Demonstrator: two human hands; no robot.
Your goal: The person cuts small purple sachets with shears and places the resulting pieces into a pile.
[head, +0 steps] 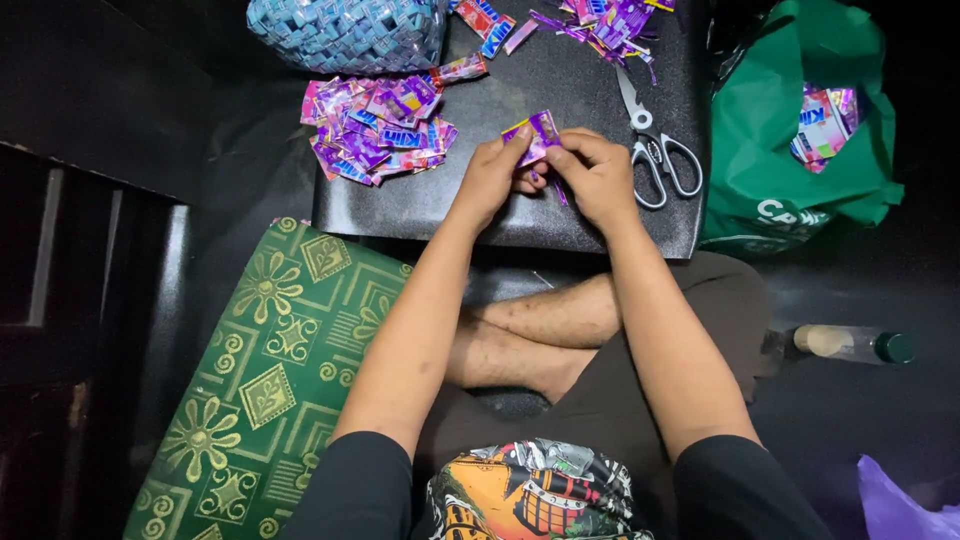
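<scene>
- The purple wrapper strip (540, 133) sits pinched between both hands, held just above the middle of the black board (520, 200) that rests in front of the person's crossed legs.
- The left hand (492, 180) is clamped on the strip's near-left end, thumb and forefinger pressed together on it; the right hand (592, 175) grips the right end the same way, its fingers curled over the fold.
- Judgement: the fold looks small, so a clean crease calls for both thumbs kept close to the fold line and the strip held flat and taut; a slack grip would likely let the glossy foil spring open.
- A loose pile of wrappers (380, 130) lies to the left on the board, near the left hand but apart from it.
- Scissors (652, 150) lie just beside the right hand, handles toward the person, blades pointing away; a sideways sweep of that hand could knock them.
- A woven blue basket (350, 30) sits at the board's far edge, with cut scraps (605, 22) to its right.
- The board's near edge lies close below the wrists; bare board shows between the hands and that edge.
- Off the board: a green bag (770, 170) holding more wrappers at right, a bottle (850, 343) lying on the floor, a green patterned cushion (270, 380) at left.
</scene>
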